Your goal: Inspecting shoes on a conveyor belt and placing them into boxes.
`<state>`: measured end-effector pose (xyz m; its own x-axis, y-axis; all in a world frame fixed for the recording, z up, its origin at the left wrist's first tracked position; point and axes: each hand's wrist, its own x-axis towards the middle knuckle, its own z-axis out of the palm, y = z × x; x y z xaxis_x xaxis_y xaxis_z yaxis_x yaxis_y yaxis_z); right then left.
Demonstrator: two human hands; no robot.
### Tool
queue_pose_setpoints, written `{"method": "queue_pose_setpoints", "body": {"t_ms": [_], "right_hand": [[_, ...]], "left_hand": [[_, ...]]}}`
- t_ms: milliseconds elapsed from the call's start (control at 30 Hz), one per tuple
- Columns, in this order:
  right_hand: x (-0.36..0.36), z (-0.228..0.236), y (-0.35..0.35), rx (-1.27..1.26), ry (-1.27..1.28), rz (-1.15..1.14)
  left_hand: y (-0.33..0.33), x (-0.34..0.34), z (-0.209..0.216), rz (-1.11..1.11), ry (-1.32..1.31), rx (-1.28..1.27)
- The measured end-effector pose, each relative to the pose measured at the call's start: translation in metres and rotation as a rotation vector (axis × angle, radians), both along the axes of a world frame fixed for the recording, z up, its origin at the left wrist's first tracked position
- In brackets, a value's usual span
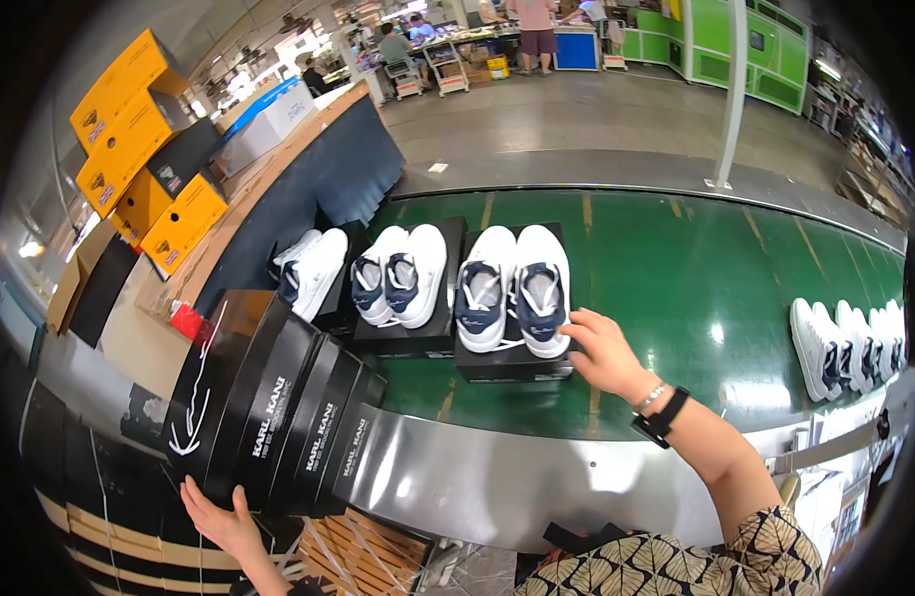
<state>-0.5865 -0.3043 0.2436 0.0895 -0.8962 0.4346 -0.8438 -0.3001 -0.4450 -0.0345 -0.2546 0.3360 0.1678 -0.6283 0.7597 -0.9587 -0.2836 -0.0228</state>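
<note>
A pair of white sneakers with navy heels [515,288] stands on a black shoe box [514,366], heels toward me. My right hand [607,350] is at the right shoe's heel, its fingers apart and slightly bent. Whether the fingertips touch the shoe or only hover beside it, I cannot tell. To the left, a row of black shoe boxes [259,407] leans at the belt's near edge. Against the lower edge of the nearest box, my left hand [224,521] lies with fingers stretched and thumb apart.
More white sneakers [398,276] sit on boxes further left, and several [845,348] stand at the far right of the green conveyor belt [676,298]. Yellow boxes [130,149] are stacked at the upper left. A metal rim [477,467] runs along the near side. People work in the background.
</note>
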Motion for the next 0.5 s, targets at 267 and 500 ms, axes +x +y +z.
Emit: {"method": "queue_pose_setpoints", "body": {"t_ms": [267, 500], "right_hand": [[-0.126, -0.046, 0.174, 0.464, -0.712, -0.62], [-0.02, 0.145, 0.225, -0.238, -0.693, 0.195]], "left_hand": [[-0.028, -0.022, 0.0, -0.362, -0.117, -0.184], [-0.028, -0.115, 0.071, -0.445, -0.149, -0.442]]}}
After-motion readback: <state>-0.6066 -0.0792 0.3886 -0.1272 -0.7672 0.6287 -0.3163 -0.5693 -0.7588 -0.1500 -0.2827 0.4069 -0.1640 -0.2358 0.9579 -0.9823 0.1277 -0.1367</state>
